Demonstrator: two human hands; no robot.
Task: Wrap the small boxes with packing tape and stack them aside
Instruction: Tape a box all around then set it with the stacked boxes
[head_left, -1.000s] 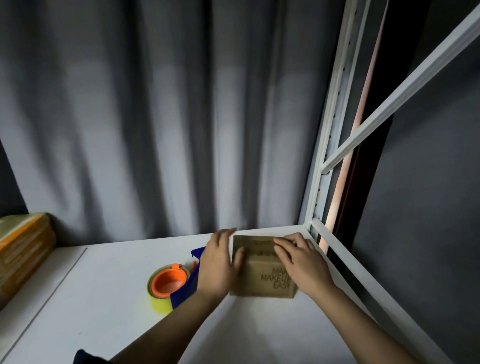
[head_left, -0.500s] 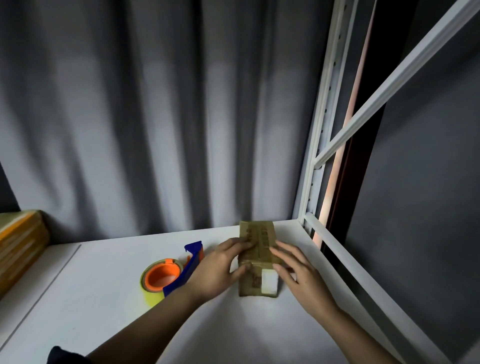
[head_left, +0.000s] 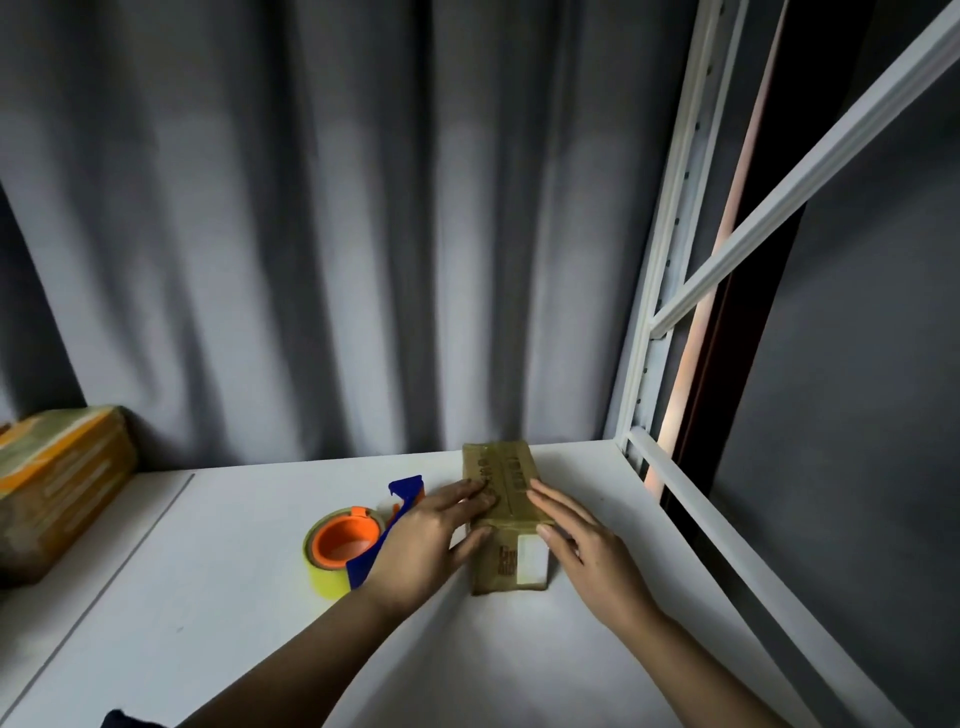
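Head view: I see a small cardboard box (head_left: 503, 499) lying on the white shelf (head_left: 208, 597), close to the back right corner by the grey curtain (head_left: 311, 234). My left hand (head_left: 426, 540) and right hand (head_left: 587, 545) press flat against its two sides, fingers straight. A yellow tape roll in a blue dispenser (head_left: 353, 551) sits just left of my left hand; wrapped boxes (head_left: 52, 483) are stacked far left.

A packing or storage corner: white slotted metal shelving frame (head_left: 655, 291), pleated grey curtain (head_left: 322, 218), white desk (head_left: 218, 597), stacked taped cardboard parcels (head_left: 57, 483).
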